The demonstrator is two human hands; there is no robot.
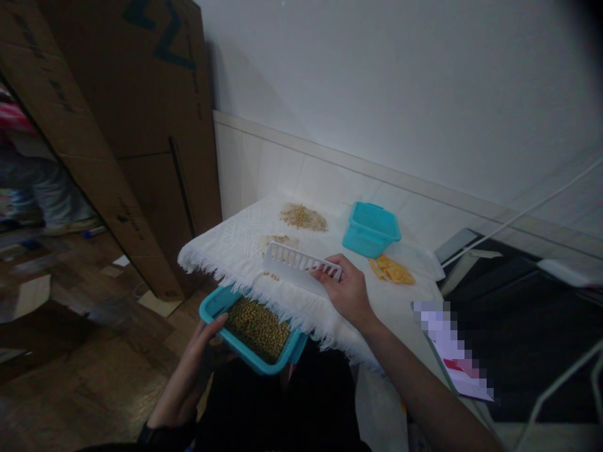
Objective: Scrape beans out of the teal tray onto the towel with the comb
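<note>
My left hand [211, 336] is closed on the left rim of a turquoise plastic bin [261, 367], which sits just below the table's fringed edge. Soybeans [259, 329] cover the bottom of this bin. In my right hand [349, 289] is a white slotted plastic strip [294, 267], gripped at its right end and standing on edge over the cloth. A few loose beans [271, 276] lie in front of the strip. Behind it is a small patch of beans [282, 240], partly hidden, and farther back a larger pile [304, 217].
A white fringed cloth [235, 232] covers the table. A second turquoise bin [374, 226] stands near the wall, beside a yellow packet [393, 270]. Tall cardboard boxes [141, 125] rise at left. Dark equipment with a white cable [518, 216] is at right.
</note>
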